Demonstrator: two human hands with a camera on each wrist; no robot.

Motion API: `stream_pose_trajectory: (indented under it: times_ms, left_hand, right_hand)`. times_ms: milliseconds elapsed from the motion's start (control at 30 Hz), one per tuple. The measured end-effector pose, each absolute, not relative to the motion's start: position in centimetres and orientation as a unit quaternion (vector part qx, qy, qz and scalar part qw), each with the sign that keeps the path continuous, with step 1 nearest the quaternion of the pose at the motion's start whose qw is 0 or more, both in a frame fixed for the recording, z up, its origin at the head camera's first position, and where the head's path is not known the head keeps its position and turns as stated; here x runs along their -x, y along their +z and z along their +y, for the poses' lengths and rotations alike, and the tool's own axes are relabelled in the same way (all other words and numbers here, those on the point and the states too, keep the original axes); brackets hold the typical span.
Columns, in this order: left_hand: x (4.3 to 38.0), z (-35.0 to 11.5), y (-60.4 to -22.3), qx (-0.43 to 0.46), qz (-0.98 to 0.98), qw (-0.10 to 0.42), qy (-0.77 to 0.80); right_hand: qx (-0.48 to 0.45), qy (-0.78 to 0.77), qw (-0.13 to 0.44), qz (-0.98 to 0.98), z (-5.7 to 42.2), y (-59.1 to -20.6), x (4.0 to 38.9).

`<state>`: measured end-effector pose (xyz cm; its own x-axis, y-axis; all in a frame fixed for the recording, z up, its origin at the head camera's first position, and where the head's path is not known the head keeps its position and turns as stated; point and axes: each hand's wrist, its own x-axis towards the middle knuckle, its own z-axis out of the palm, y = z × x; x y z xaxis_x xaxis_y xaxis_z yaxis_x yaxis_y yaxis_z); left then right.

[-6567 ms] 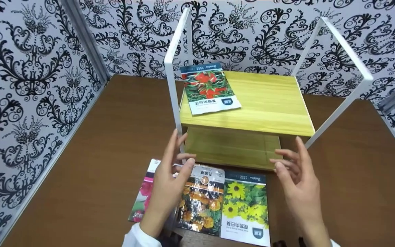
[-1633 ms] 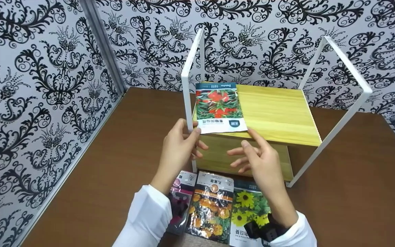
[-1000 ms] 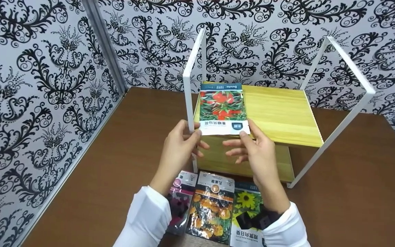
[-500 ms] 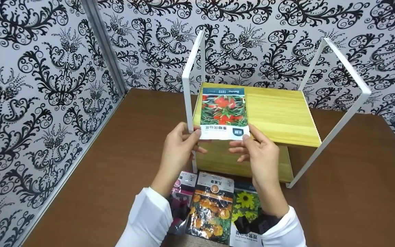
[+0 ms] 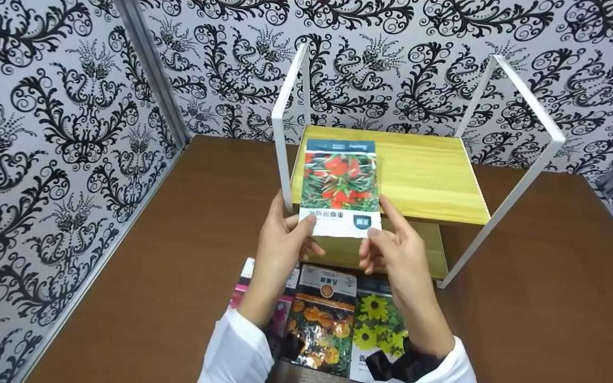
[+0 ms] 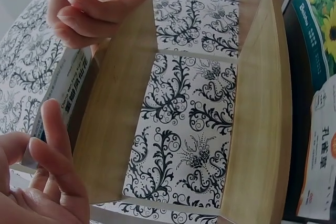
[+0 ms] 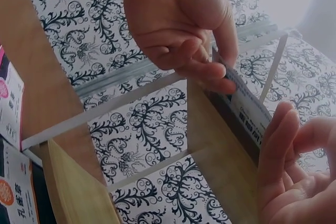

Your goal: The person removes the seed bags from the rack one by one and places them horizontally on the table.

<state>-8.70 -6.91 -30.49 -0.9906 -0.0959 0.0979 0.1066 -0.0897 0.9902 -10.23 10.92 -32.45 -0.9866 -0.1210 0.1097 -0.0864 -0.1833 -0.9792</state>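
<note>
A seed packet with red flowers and a dark teal top band is held at its near, white end by both hands. My left hand pinches the near left corner, thumb on top. With its thumb at the near right corner, my right hand pinches the other side. The packet overlaps the left part of the upper wooden shelf board in the head view. Both wrist views show the packet almost edge-on between the hands, with the packet's printed strip visible.
White metal frames rise on both sides of the two-tier shelf. In front of it lie an orange-flower packet, a yellow-flower packet and pink-flower packaging partly behind the left arm. Patterned walls enclose the brown table.
The red-flower packet lay slanted on the upper board, hands apart from it. The hands have since straightened it and taken its near corners, and it has come toward me past the board's front edge.
</note>
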Motion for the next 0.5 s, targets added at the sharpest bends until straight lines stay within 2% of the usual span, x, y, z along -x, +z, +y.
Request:
stream_pose_trajectory:
  times_ms: [500]
  left_hand:
    - [6.5,-7.0,-33.3,0.020,-0.657,0.070,-0.750]
  right_hand:
    - [0.100,-0.741,0.040,0.663,12.2,-32.4,9.0]
